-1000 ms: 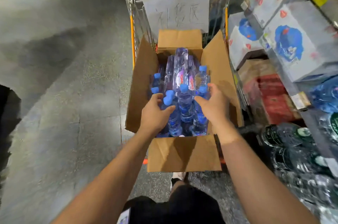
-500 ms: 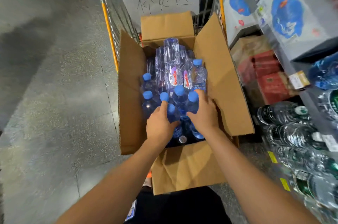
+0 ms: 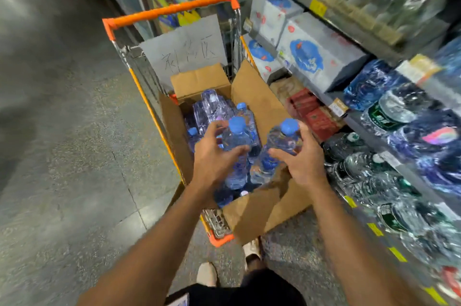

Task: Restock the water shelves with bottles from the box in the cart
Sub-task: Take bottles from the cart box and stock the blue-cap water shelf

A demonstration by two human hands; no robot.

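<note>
Hands first: my left hand (image 3: 214, 156) wraps its grip around the body of a clear water bottle (image 3: 237, 153), thumb crossing the front and fingers curled behind. My right hand (image 3: 301, 156) grips a second bottle (image 3: 279, 148) the same way, thumb across its front. Both bottles stand nearly upright, long axis vertical, blue caps pointing up and slightly away from me. I hold them side by side, close but apart, just above the open cardboard box (image 3: 259, 103), which sits in an orange-handled shopping cart (image 3: 172, 10). More blue-capped bottles (image 3: 212, 108) remain packed inside the box. To my right, blurred shelves (image 3: 389, 131) carry wrapped water packs and white cartons. A handwritten paper sign (image 3: 184, 51) hangs on the cart's far end.
</note>
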